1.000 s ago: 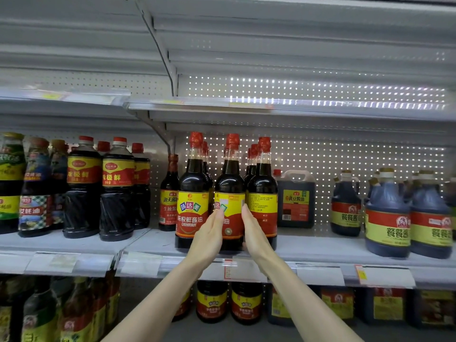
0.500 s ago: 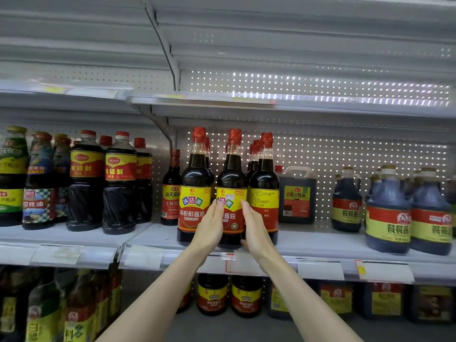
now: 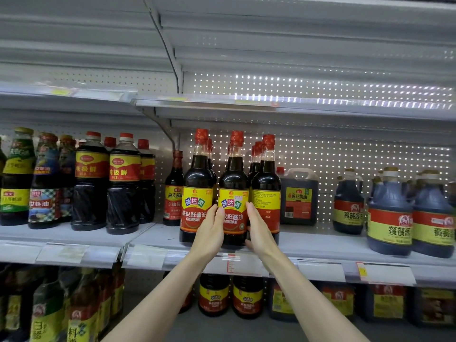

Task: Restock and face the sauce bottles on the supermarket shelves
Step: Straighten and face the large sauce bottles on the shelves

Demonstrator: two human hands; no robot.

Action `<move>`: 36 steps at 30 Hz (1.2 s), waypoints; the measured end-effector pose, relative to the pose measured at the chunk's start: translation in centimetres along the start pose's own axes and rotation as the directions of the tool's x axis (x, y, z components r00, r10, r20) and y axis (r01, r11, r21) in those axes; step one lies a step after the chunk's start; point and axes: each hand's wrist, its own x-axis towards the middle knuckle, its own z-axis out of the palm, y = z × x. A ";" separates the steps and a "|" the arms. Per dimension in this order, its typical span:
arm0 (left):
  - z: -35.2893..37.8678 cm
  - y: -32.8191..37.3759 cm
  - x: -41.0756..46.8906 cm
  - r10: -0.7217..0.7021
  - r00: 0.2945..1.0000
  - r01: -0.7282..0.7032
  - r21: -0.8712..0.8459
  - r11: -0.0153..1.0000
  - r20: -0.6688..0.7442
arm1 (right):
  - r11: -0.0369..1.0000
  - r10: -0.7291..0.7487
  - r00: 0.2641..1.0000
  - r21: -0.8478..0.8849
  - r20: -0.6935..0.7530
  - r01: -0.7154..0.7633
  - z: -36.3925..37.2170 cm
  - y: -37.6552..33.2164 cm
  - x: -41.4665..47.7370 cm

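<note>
Both of your hands press flat against one soy sauce bottle [image 3: 233, 174]. Your left hand [image 3: 211, 230] lies along its left side and your right hand [image 3: 259, 232] along its right, fingers fairly straight and pointing up the label, not wrapped around the front. How far your fingertips reach behind the glass is hidden.

That bottle stands upright at the front edge of the middle shelf [image 3: 320, 245], a grey metal board. It is the centre one of three red-capped bottles. The left neighbour [image 3: 197, 176] shows the same yellow and red front label. The right neighbour [image 3: 266, 178] is turned so that its fine-print panel faces you. More red caps stand in rows behind all three.

A clear price strip [image 3: 320, 270] holding paper tags runs along the shelf lip. Behind the stock you see a perforated back panel [image 3: 357, 154] with light shining through its holes. Above it the upper shelf [image 3: 296, 107] shows no stock from this angle.

To the right stands a square jug [image 3: 298, 196] with a handle, set back near the panel. Further right are round-shouldered jugs [image 3: 389, 213] with red and yellow labels. A smaller dark bottle [image 3: 174, 188] sits just left of the trio. The next bay to the left carries taller bottles [image 3: 123, 183]. Below the strip, short bottles [image 3: 214, 294] line the lower shelf.
</note>
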 end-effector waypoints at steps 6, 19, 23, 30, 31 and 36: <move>0.3 0.0 0.2 -0.013 1.000 0.014 -0.011 1.000 0.017 | 1.000 0.006 1.000 -0.024 0.023 -0.005 0.1 0.1 -0.2; 0.5 0.0 -0.4 -0.005 1.000 0.004 0.011 1.000 0.007 | 0.999 0.030 0.999 0.030 0.041 -0.031 -0.1 -0.5 -0.9; 1.6 0.1 -1.2 0.031 0.982 -0.017 0.076 0.997 -0.184 | 0.999 0.026 0.999 0.026 0.039 -0.027 -0.8 -0.9 -1.6; 5.0 2.4 -2.6 0.059 0.992 -0.057 0.024 0.998 -0.108 | 0.992 -0.118 0.961 -0.065 -0.250 0.105 -5.2 -1.8 -2.3; 5.6 2.7 -2.5 0.032 0.997 -0.031 0.010 0.999 -0.068 | 0.990 -0.131 0.956 -0.078 -0.261 0.114 -5.8 -1.8 -2.3; 8.2 3.5 -2.1 -0.094 0.995 0.096 -0.070 0.993 0.031 | 0.993 -0.104 0.961 -0.078 -0.256 0.086 -7.9 -1.8 -1.2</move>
